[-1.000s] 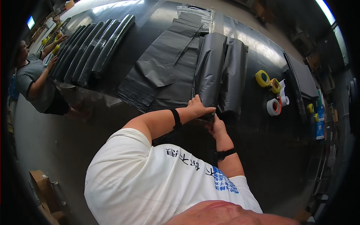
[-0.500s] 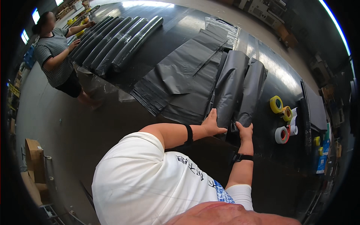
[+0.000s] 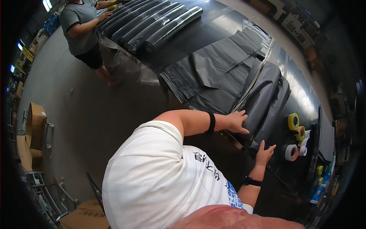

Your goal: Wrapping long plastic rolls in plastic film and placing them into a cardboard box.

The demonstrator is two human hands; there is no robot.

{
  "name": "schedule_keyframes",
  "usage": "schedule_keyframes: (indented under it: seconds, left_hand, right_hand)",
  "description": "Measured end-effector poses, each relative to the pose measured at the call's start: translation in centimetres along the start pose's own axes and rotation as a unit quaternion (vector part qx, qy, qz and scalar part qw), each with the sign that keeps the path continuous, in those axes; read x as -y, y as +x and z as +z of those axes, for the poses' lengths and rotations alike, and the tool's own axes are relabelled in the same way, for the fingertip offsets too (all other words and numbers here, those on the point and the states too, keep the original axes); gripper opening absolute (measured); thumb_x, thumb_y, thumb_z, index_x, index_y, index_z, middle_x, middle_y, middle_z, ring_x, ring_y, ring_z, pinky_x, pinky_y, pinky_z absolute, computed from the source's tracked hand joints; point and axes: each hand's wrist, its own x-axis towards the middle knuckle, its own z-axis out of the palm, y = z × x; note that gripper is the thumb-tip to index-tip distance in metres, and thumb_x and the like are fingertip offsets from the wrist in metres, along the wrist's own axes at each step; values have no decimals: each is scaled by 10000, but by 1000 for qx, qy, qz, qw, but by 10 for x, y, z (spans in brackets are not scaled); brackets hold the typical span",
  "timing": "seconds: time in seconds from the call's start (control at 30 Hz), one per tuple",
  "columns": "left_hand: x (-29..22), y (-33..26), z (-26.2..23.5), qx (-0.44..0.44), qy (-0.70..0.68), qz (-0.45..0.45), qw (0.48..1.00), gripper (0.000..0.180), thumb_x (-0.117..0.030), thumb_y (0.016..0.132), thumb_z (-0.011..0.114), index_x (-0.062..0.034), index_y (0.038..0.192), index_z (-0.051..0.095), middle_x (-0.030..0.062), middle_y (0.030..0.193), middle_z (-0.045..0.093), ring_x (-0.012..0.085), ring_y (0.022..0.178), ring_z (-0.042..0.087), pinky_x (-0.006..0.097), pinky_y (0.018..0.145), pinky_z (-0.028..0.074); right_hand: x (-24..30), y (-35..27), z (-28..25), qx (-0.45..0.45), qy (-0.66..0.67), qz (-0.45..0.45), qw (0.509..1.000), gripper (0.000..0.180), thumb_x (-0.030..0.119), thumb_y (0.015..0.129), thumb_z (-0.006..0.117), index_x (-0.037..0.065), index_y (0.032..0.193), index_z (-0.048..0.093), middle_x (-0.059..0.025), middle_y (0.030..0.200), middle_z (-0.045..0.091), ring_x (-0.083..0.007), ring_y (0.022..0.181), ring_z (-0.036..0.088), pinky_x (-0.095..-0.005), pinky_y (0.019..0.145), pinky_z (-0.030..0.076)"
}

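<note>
Dark grey plastic sheeting, bulging in a long fold (image 3: 265,97), lies on the black table. My left hand (image 3: 237,121) rests at the near left end of this fold, fingers spread and seemingly touching it. Just off the near right corner is my right hand (image 3: 264,154), its fingers apart and nothing in it. Left of the fold, a stack of flat dark grey plastic sheets (image 3: 213,70) fans out toward the table's near edge. A pale strip runs between the stack and the fold.
Several wrapped black rolls (image 3: 173,29) lie at the far left, where a person in a striped shirt (image 3: 82,23) stands. Right of my hands are a yellow tape roll (image 3: 293,121) and a white tape roll (image 3: 291,152). Cardboard boxes (image 3: 36,126) stand on the floor at left.
Both hands have let go of the sheeting's near ends and opened, the right one moving off it. The two separate folds now lie closer together. The whole view has shifted.
</note>
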Motion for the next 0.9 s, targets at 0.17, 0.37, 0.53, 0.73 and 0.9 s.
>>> schedule_keyframes:
  seconds: [0.17,0.37,0.53,0.73,0.9]
  left_hand:
    - [117,-104,-93,-100,61,-1,993,579,-350,831,692,-16,1288,570,212,1262,592,361,1179,558,398,985,455]
    - [206,-188,-229,-194,155,-320,914,822,-399,807,688,10,1433,347,256,1241,589,386,1186,553,403,992,451]
    - [257,-230,-370,-700,167,-237,652,1054,-474,864,650,143,1462,39,335,1489,282,436,1386,319,442,1129,296]
    - [349,-226,-439,-504,234,-309,772,978,-547,828,637,64,1476,235,255,1533,273,406,1424,246,430,1168,231]
    - [326,-182,-376,-101,258,-256,926,849,-502,809,677,-158,1501,328,217,1604,-7,418,1476,1,566,1142,165]
  right_hand:
    - [31,-57,-50,-28,227,-140,963,366,140,897,670,-27,1214,599,-23,819,613,-76,620,475,-242,579,423]
    - [130,-109,-27,80,114,-309,941,216,136,829,707,14,1006,682,-114,905,658,-267,793,633,-352,725,499]
    - [206,-109,31,98,83,-344,930,315,192,808,733,-22,1032,671,-147,1064,647,-269,834,636,-366,815,508]
    - [273,-54,112,187,96,-96,973,679,280,846,715,-21,1390,441,-177,1189,602,-248,925,636,-349,854,499]
    - [328,3,221,112,-6,1,994,861,317,755,802,-55,1409,382,-248,1262,549,-409,1197,511,-413,1049,397]
